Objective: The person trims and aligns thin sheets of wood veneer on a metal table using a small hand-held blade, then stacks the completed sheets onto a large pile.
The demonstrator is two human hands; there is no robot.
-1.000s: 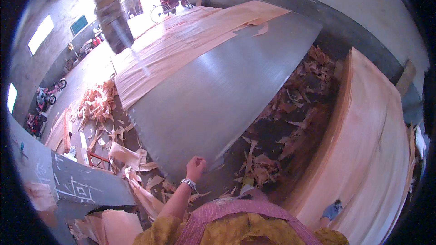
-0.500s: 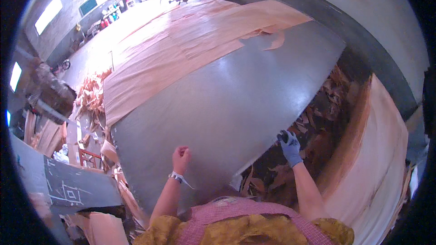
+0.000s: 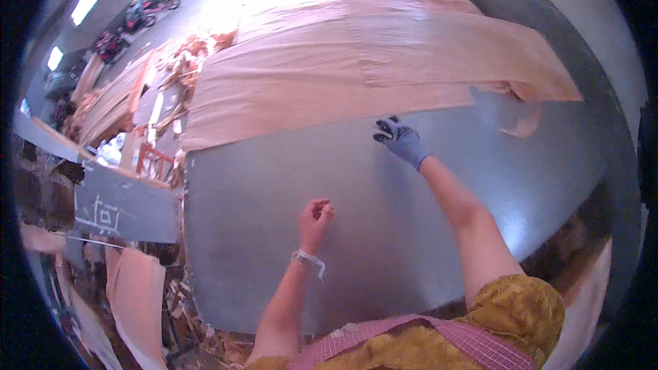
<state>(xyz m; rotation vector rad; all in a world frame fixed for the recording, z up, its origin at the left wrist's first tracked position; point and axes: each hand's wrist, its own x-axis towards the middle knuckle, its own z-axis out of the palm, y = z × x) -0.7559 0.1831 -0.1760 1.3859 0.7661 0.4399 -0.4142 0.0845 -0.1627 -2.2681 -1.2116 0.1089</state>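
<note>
My bare left hand (image 3: 317,219), with a watch or band and a pale strip at the wrist, is raised over a smooth grey tabletop (image 3: 274,178). Its fingers are curled in, and whatever may be inside is hidden. My right hand (image 3: 403,142) wears a blue-grey glove with dark fingertips. Its thumb and fingers are apart, with nothing visible between them. It reaches over the tabletop, close to the near edge of a thin peach-coloured wood veneer sheet (image 3: 288,96). Farther right, that edge is torn, and a loose curled veneer scrap (image 3: 526,123) lies on the grey surface.
Veneer scraps (image 3: 188,62) are heaped beyond the table's left side. A grey board with white chalk marks (image 3: 130,209) stands at the left, near a hanging veneer piece (image 3: 136,294). More veneer (image 3: 582,301) stands at the lower right. A grey wall (image 3: 548,20) runs along the right.
My right hand has swung from the table's right edge forward and left over the tabletop, its arm stretched out. My left hand stays curled over the table. The view has turned right.
</note>
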